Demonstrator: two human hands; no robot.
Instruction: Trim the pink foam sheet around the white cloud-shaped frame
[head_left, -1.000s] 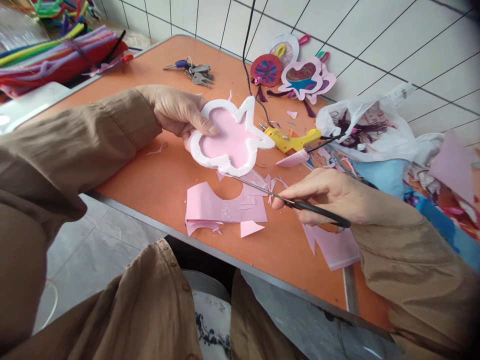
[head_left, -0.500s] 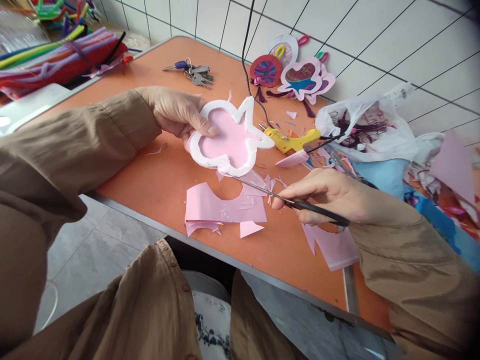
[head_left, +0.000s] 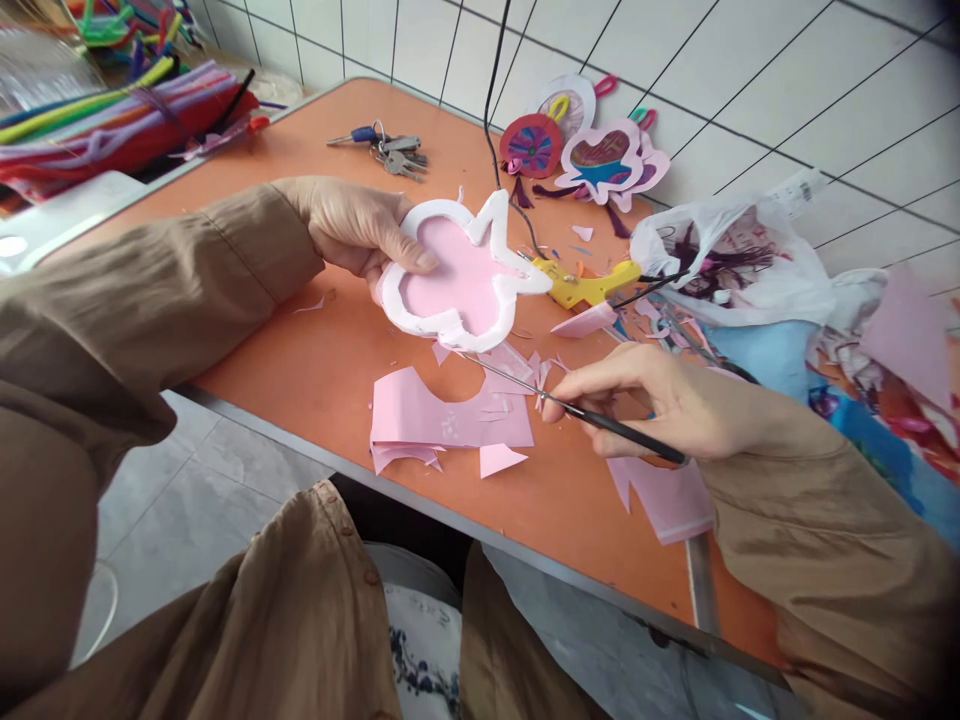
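Observation:
My left hand [head_left: 367, 232] grips a craft cutout [head_left: 457, 270] by its left side, thumb on top. The cutout has a raised white border around a pink centre, with rounded lobes and two pointed tips at the right. Closed around the handles of black-handled scissors [head_left: 607, 422] is my right hand [head_left: 652, 400]. The scissors' blades point left, and their tips lie close to the cutout's lower edge; whether they touch it I cannot tell. Below the cutout, pink foam or paper offcuts [head_left: 450, 415] lie on the orange table [head_left: 300, 370].
A yellow glue gun [head_left: 592, 285] with a black cord rests right of the cutout. Keys [head_left: 397, 152] lie farther back. Finished ornaments [head_left: 531, 145] lean by the tiled wall. A white plastic bag [head_left: 795, 270] is at right, pipe cleaners [head_left: 127, 120] at far left.
The scissors' tips have shifted slightly right and down, away from the cutout's edge, and the blades look closer together. My left hand and the cutout have barely moved.

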